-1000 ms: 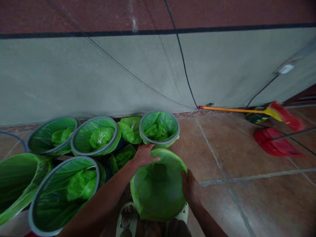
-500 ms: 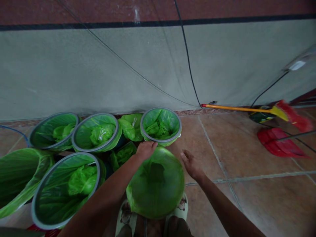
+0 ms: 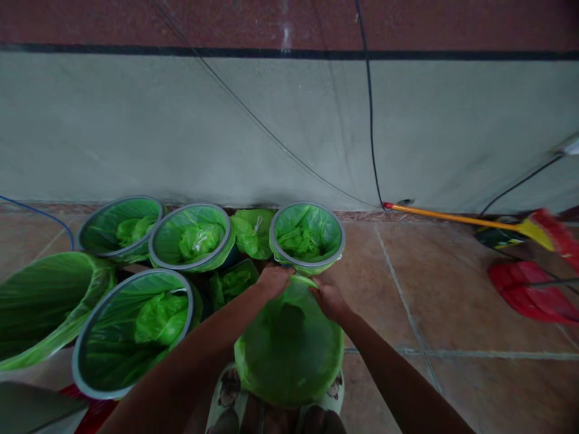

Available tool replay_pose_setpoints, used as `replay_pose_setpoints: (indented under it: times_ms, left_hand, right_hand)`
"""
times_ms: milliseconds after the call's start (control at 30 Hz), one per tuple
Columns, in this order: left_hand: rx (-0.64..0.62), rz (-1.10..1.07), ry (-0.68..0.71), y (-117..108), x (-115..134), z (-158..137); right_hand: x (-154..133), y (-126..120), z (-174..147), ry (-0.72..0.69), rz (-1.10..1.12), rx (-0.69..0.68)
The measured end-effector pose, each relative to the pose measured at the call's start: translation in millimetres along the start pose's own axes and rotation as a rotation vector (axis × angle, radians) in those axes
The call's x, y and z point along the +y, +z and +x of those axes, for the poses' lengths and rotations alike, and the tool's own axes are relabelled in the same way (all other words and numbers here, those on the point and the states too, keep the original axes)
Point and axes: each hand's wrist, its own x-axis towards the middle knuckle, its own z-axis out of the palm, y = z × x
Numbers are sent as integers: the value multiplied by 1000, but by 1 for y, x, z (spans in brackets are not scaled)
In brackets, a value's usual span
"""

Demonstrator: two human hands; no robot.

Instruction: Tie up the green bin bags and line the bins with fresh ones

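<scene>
Between my feet stands a bin lined with a translucent green bag (image 3: 289, 361), its bag folded over the rim. My left hand (image 3: 275, 281) is closed on the far rim, a little left of its middle. Just to the right, my right hand (image 3: 330, 297) grips the same far rim, with its fingers curled over the bag's edge. Right behind the hands is a grey-rimmed bin (image 3: 307, 263) with a crumpled green bag inside. The undersides of my fingers are hidden.
More green-lined bins stand to the left: two along the wall (image 3: 120, 253) (image 3: 192, 265), one nearer (image 3: 97, 395) and a large one (image 3: 102, 283). At right lie a broom (image 3: 452, 216) and a red dustpan (image 3: 520, 289). A black cable (image 3: 371, 120) hangs down the wall.
My right hand has moved left from beside the bin onto its far rim and closed there. My left hand stays on the rim. The view has shifted slightly left.
</scene>
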Motion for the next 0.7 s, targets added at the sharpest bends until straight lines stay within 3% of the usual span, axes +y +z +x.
replay_pose_setpoints:
  times_ms: [100, 267, 367, 467, 533, 600, 700]
  left_hand:
    - [65, -36, -29, -6, -3, -14]
    - [135, -195, -91, -17, -18, -37]
    - [197, -277, -172, -19, -21, -33]
    - [224, -297, -215, -18, -12, -21]
    - [215, -272, -203, -16, -3, -13]
    - [198, -224, -173, -13, 6, -6]
    - [155, -162, -166, -8, 14, 0]
  right_hand:
    - [-1, 3, -23, 80, 38, 92]
    - [6, 22, -82, 383, 120, 364]
    - [10, 31, -106, 459, 131, 350]
    - [12, 22, -110, 488, 74, 320]
    - [10, 6, -97, 435, 17, 366]
    - [4, -10, -72, 269, -22, 399]
    - [-9, -23, -27, 24, -46, 287]
